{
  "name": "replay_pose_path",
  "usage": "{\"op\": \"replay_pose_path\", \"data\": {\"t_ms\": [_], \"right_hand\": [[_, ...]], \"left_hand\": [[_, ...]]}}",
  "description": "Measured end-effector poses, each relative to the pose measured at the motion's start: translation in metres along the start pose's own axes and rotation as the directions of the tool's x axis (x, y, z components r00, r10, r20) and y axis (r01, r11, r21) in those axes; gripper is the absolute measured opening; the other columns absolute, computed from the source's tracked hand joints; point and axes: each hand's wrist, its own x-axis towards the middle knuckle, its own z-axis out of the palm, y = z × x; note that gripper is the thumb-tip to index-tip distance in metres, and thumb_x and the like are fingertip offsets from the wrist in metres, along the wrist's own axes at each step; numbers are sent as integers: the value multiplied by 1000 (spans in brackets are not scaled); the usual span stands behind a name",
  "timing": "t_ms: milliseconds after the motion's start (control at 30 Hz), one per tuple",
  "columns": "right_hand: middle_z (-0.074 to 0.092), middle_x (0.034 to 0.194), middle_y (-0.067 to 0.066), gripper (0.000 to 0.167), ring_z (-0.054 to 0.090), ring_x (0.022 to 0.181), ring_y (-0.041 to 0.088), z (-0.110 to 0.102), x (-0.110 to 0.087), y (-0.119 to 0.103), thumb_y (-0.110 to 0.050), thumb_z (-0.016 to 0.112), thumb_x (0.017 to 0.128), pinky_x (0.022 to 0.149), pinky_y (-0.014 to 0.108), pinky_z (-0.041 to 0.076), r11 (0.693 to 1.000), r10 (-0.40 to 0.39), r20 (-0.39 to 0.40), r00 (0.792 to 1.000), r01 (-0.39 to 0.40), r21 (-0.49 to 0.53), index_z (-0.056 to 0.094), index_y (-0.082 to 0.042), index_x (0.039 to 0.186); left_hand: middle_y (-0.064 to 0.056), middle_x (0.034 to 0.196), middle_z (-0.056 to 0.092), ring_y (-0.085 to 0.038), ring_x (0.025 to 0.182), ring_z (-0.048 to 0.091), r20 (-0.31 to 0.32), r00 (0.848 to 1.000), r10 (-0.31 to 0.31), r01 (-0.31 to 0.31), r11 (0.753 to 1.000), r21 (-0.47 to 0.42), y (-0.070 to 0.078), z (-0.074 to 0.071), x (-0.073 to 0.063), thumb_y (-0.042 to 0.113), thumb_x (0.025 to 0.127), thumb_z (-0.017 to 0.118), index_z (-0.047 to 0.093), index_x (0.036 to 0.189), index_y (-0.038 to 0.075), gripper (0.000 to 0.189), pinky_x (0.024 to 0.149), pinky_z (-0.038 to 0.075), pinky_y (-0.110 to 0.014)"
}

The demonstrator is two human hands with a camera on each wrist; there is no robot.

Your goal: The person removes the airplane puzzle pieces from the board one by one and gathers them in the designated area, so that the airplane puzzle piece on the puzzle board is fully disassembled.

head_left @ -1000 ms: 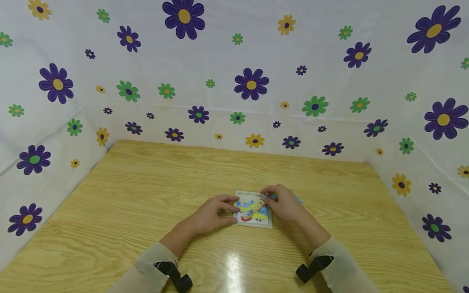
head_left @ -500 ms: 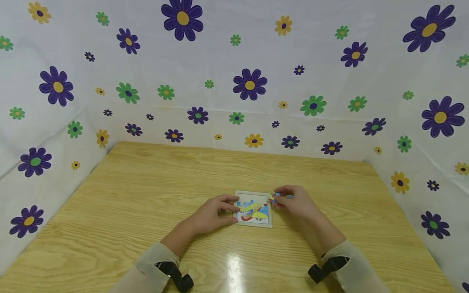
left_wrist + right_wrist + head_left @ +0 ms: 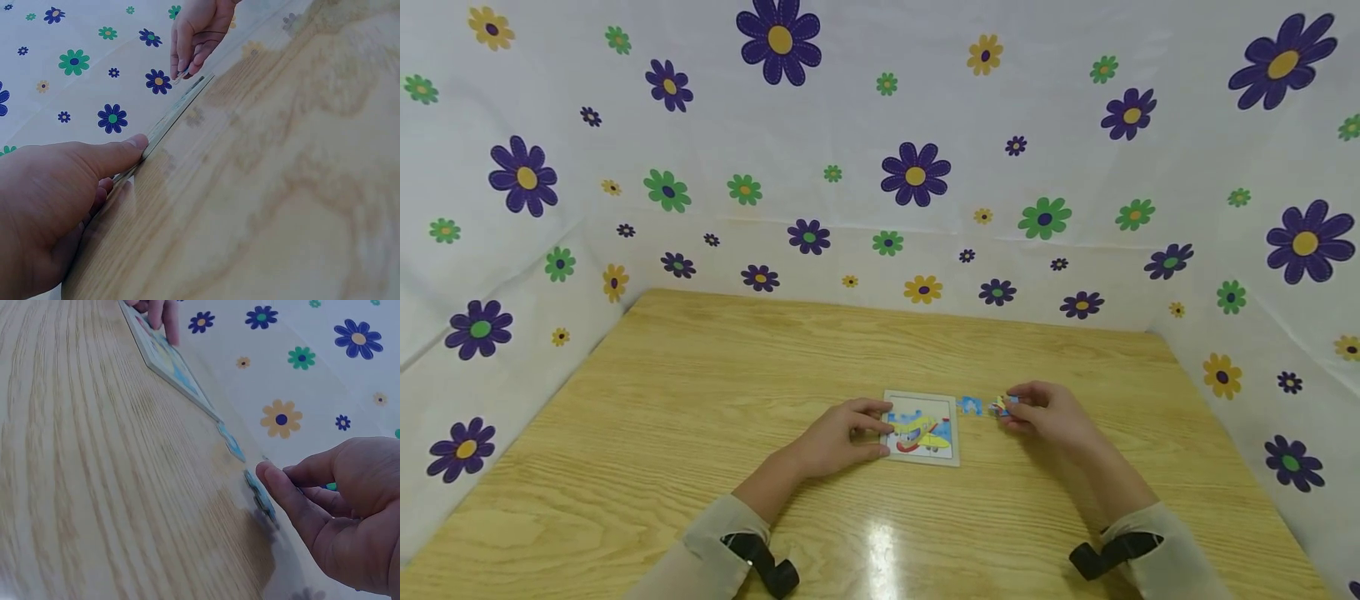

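White-rimmed, the puzzle board (image 3: 956, 433) lies flat on the table (image 3: 775, 358), its left edge touched by the left hand (image 3: 831, 442), fingers spread, presumably for steadiness, while the right hand (image 3: 1056, 418) pinches a yellow-marked piece (image 3: 1000, 407) beyond a loose blue piece (image 3: 972, 406), likely for fine control.

L hand (image 3: 846, 437) fingertips cover pt of puzzle frame's (image 3: 957, 435) L edge; R hand (image 3: 1056, 414) fingers partly hide puzzle pc (image 3: 1001, 406), its print too small to tell; sleeves (image 3: 1176, 554) cut off at btm of head view; airplane pic (image 3: 917, 435) unreadable in L wrist view
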Motion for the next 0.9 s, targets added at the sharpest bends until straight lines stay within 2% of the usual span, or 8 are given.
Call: {"op": "replay_pose_path", "data": {"t_ms": [267, 533, 767, 900], "right_hand": [[63, 114, 20, 44, 71, 87, 8, -19, -6, 11, -7, 54, 103, 79, 24, 59, 998, 15, -31, 999, -13, 57, 42, 16, 139], [62, 110, 16, 43, 69, 83, 5, -29, -11, 18, -8, 55, 102, 76, 22, 59, 999, 46, -90, 995, -44, 19, 44, 18, 135], [63, 104, 16, 39, 69, 80, 4, -27, -11, 20, -4, 56, 101, 75, 21, 59, 999, 32, -113, 993, -33, -6, 46, 19, 131], [64, 104, 19, 35, 68, 78, 3, -25, -12, 19, -3, 58, 100, 72, 21, 59, 997, 20, -148, 989, -30, -70, 50, 19, 125]], "left_hand": [[-6, 148, 53, -31, 140, 46, -4, 1000, -11, 11, 1000, -11, 0, 0, 0, 26, 91, 74, 74, 121, 10, 34, 110, 44, -46], [-6, 147, 54, -31, 140, 46, -1, 1000, -17, 17, 1000, -6, 2, 0, 0, 26, 91, 75, 74, 121, 10, 33, 111, 43, -47], [-7, 146, 54, -32, 139, 46, -8, 1000, -13, 13, 1000, -15, 4, -1, -1, 26, 91, 75, 74, 120, 10, 33, 111, 42, -49], [-7, 147, 54, -32, 140, 46, -7, 1000, -11, 11, 1000, -18, 5, -1, -1, 25, 91, 75, 74, 120, 10, 33, 112, 42, -49]]}}
